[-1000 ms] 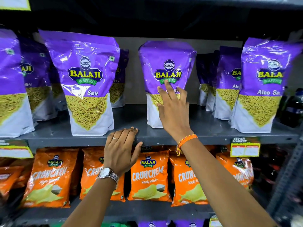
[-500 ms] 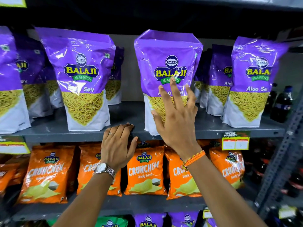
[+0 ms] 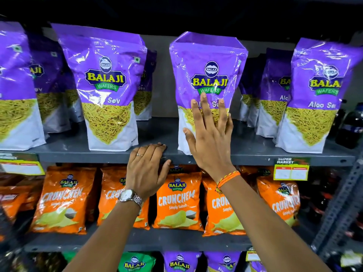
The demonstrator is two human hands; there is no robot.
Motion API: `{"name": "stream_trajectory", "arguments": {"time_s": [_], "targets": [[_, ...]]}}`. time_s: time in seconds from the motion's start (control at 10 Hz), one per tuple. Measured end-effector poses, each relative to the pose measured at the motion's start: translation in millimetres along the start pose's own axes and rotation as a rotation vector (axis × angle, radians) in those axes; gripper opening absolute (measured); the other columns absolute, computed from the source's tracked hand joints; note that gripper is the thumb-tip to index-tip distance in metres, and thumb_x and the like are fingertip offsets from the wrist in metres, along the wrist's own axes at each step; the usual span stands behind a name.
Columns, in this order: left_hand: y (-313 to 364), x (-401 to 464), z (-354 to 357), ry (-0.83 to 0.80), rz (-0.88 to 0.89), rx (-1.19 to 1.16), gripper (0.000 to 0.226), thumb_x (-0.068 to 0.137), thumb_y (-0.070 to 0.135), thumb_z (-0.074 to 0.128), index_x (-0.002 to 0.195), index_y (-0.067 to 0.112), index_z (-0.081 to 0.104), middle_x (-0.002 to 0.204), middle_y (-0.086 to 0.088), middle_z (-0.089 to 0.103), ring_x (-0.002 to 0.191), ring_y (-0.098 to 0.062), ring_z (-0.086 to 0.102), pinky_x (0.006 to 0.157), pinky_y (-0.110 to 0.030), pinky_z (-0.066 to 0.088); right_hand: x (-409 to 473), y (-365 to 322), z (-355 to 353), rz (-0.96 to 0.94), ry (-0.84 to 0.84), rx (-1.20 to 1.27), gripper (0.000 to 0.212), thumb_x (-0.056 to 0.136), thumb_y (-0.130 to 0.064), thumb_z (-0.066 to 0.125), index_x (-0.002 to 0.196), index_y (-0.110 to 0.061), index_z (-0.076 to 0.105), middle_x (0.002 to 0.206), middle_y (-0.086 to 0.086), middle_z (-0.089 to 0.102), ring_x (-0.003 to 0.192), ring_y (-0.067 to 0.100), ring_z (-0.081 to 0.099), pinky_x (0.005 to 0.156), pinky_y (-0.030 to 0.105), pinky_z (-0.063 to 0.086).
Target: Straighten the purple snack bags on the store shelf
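Several purple Balaji snack bags stand upright on the grey upper shelf (image 3: 149, 134). The middle Aloo Sev bag (image 3: 208, 63) stands at the shelf's front edge, and my right hand (image 3: 210, 140) lies flat against its lower front with fingers spread, not gripping it. To its left stands a Sev bag (image 3: 106, 91) by the front edge. My left hand (image 3: 146, 169) rests on the shelf's front lip between those two bags, fingertips curled over the edge, holding no bag. Another Aloo Sev bag (image 3: 318, 91) stands at the right, and more purple bags sit behind the front ones.
Orange Crunchem chip bags (image 3: 176, 199) fill the shelf below. A yellow price tag (image 3: 290, 170) hangs on the shelf lip at right, another at left (image 3: 19, 165). Dark bottles (image 3: 351, 126) stand at far right beside a slotted metal upright (image 3: 341, 205). Green and purple bags show at the bottom.
The middle Aloo Sev bag has come forward from the back to the shelf's front edge, with my right hand staying on its front. My left hand has stayed on the shelf lip.
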State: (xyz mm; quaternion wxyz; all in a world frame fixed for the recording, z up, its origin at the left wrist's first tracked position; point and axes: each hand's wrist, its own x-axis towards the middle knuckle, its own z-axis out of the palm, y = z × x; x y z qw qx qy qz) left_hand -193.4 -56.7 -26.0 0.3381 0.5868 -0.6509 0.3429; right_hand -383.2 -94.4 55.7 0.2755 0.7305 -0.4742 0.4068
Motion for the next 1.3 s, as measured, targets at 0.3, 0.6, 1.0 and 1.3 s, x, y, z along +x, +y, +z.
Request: {"name": "stream_trajectory", "arguments": {"time_s": [0.3, 0.6, 1.0, 1.3], "targets": [[-1.0, -0.1, 2.0, -0.027, -0.005, -0.001, 0.047, 0.099, 0.047, 0.044, 0.125, 0.014, 0.064, 0.124, -0.007, 0.069, 0.107, -0.029, 0.063, 0.096, -0.042, 0.039, 7.9, 1.4, 11.6, 0.013, -0.014, -0.046, 0.069, 0.106, -0.052, 0.042, 0.164, -0.024, 0.019, 0.174, 0.005, 0.014, 0.157, 0.044, 0.011, 0.117, 0.066, 0.03], [-0.3, 0.4, 0.8, -0.039, -0.012, 0.006, 0.049, 0.099, 0.048, 0.042, 0.125, 0.014, 0.065, 0.124, -0.007, 0.07, 0.107, -0.029, 0.063, 0.096, -0.043, 0.04, 8.1, 1.9, 14.2, 0.015, -0.027, -0.043, 0.068, 0.107, -0.052, 0.041, 0.165, -0.025, 0.017, 0.175, 0.004, 0.012, 0.158, 0.043, 0.007, 0.118, 0.065, 0.029], [0.8, 1.1, -3.1, -0.029, -0.01, -0.015, 0.047, 0.098, 0.047, 0.044, 0.124, 0.014, 0.065, 0.122, -0.007, 0.07, 0.105, -0.029, 0.064, 0.096, -0.042, 0.039, 8.9, 2.4, 11.0, 0.01, -0.041, 0.008, 0.069, 0.105, -0.05, 0.047, 0.164, -0.025, 0.021, 0.174, 0.004, 0.013, 0.158, 0.043, 0.008, 0.119, 0.067, 0.028], [0.3, 0.5, -10.9, -0.021, -0.026, -0.175, 0.047, 0.096, 0.046, 0.049, 0.131, 0.017, 0.063, 0.132, -0.002, 0.066, 0.117, -0.026, 0.062, 0.103, -0.039, 0.039, -11.5, 7.7, -100.8, 0.246, 0.321, 0.64, 0.065, 0.102, -0.055, 0.044, 0.161, -0.036, 0.027, 0.174, -0.005, 0.015, 0.16, 0.02, 0.01, 0.13, 0.05, 0.009]]}}
